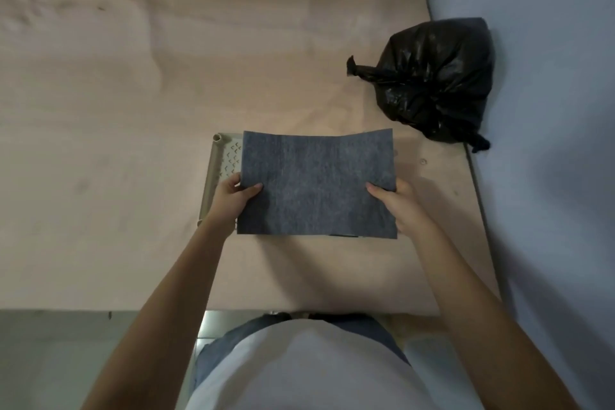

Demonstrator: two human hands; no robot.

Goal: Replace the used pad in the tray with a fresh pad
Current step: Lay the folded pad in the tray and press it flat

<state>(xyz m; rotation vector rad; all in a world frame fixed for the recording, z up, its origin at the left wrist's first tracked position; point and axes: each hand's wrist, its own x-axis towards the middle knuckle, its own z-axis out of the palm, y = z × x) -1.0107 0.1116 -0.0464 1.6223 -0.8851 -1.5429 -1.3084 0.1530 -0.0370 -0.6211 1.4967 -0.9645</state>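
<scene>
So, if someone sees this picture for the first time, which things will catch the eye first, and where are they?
The flat dark grey felt-like pad in the centre stands out first, held at its side edges by the left hand and the right hand. It hides most of a pale beige plastic tray on the table. A knotted black plastic bag sits at the far right of the table.

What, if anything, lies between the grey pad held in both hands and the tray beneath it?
Nothing visible. The grey pad is held by the left hand and right hand over the tray, whose exposed left strip looks bare; the rest is hidden by the pad.
</scene>
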